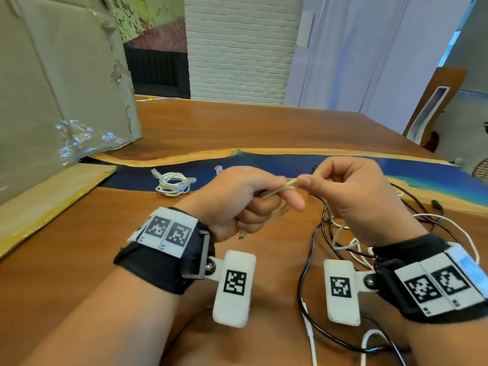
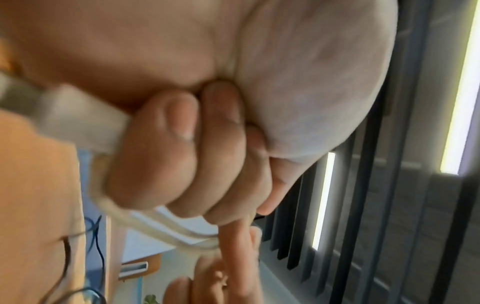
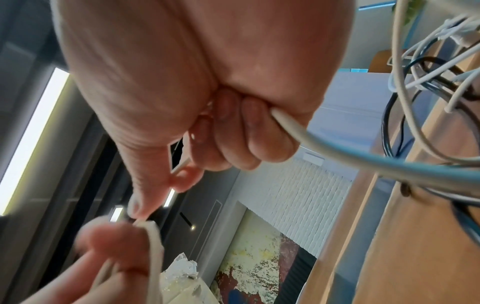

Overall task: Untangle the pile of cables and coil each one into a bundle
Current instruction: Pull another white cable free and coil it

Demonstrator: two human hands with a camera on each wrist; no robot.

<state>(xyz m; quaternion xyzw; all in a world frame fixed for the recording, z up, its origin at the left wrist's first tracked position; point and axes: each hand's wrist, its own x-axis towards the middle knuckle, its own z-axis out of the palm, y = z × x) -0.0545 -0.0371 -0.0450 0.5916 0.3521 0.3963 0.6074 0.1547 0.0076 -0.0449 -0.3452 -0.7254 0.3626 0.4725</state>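
Note:
Above the table my left hand (image 1: 245,196) grips a small coil of cream cable (image 1: 280,190), fingers curled round the loops (image 2: 161,224). A plug end (image 1: 241,235) hangs under that fist. My right hand (image 1: 343,186) pinches the same cable (image 3: 153,230) between thumb and forefinger, right at the left hand's fingertips. Its lower fingers also curl round a pale cable (image 3: 291,127) that runs down to the tangle. The tangled pile of black and white cables (image 1: 340,241) lies on the wood under my right wrist. A coiled white network cable (image 1: 173,183) lies further left on the table.
A big cardboard box (image 1: 52,88) with crumpled clear plastic (image 1: 79,138) stands at the left, and a flat cardboard sheet (image 1: 39,199) lies before it. The wooden table (image 1: 211,122) has a blue resin strip (image 1: 343,165) across it. A loose white plug (image 1: 218,169) lies near the strip.

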